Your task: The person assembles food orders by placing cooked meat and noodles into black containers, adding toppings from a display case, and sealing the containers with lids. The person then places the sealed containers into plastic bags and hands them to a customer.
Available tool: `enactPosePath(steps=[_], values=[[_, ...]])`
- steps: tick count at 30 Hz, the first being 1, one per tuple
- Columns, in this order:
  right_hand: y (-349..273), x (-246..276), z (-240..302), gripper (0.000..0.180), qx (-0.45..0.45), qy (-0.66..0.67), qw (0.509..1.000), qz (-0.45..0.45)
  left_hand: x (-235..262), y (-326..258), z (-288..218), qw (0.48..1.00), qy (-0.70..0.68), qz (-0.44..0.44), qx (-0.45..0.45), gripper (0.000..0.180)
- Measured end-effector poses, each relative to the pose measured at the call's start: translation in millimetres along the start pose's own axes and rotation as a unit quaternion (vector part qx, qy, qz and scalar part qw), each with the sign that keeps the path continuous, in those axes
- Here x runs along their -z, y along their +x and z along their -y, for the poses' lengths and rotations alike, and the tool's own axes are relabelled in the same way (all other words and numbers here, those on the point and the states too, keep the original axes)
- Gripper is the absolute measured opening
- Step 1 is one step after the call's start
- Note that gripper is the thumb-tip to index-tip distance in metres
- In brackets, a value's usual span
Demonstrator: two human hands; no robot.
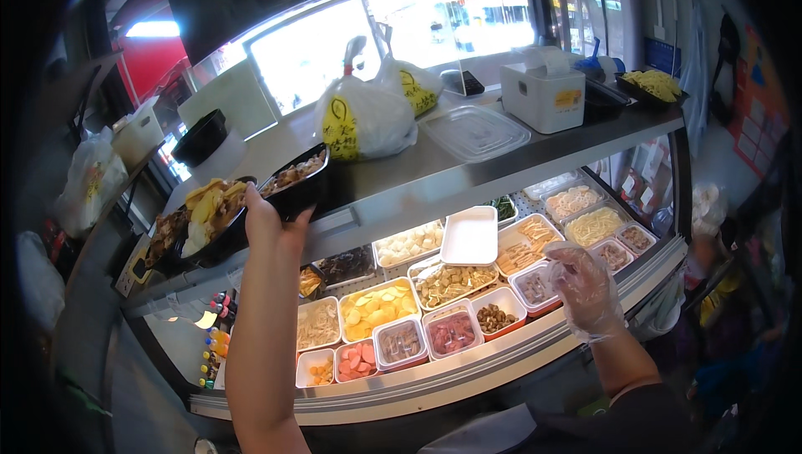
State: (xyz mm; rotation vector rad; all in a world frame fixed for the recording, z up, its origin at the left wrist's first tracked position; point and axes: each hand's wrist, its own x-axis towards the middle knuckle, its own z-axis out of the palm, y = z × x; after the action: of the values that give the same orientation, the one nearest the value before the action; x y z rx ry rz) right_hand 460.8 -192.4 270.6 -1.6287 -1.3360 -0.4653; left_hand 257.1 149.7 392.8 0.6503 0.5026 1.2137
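Note:
My left hand (280,224) is closed on the near end of a black takeaway container (292,180) of chopped brown food, on the counter's upper shelf. Just left of it sits a larger black container (205,224) heaped with potato slices and dark pieces. My right hand (587,291), in a clear plastic glove, hovers over the right part of the display case, fingers loosely bent and apart, with nothing visible in them. Beside it are a tub of greyish meat (533,285) and a tub of pale tan sticks (525,241). An empty white tray (469,235) rests across tubs in the middle.
Several food tubs fill the case, including potato slices (380,308) and pink slices (357,360). Along the upper shelf (468,178) stand tied white bags (368,120), a clear lid (474,132), a white receipt printer (543,95) and a black container of noodles (652,85).

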Motion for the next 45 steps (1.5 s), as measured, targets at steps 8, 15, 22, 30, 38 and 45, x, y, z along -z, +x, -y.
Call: enactPosePath(steps=[8, 15, 22, 30, 38, 45], values=[[125, 62, -31, 0.039, 0.103, 0.020, 0.990, -0.093, -1, 70, 6, 0.995, 0.056, -0.078, -0.009, 0.044], [268, 120, -107, 0.054, -0.187, -0.149, 0.965, -0.110, 23, 14, 5, 0.991, 0.094, -0.026, -0.093, 0.049], [309, 93, -133, 0.048, -0.150, 0.021, 0.986, -0.073, 47, 21, 13, 0.966, 0.115, -0.153, -0.171, 0.052], [279, 71, -96, 0.035, 0.067, 0.070, 0.972, -0.213, 45, -63, 73, 0.859, 0.202, -0.065, -0.466, 0.041], [130, -32, -1, 0.046, 0.185, 0.212, 0.957, 0.070, -15, -96, 137, 0.810, 0.308, 0.414, -0.280, 0.067], [74, -93, -1, 0.046, -0.119, 0.444, 0.865, 0.201, 14, -89, 126, 0.946, 0.040, 0.317, 0.046, 0.040]])
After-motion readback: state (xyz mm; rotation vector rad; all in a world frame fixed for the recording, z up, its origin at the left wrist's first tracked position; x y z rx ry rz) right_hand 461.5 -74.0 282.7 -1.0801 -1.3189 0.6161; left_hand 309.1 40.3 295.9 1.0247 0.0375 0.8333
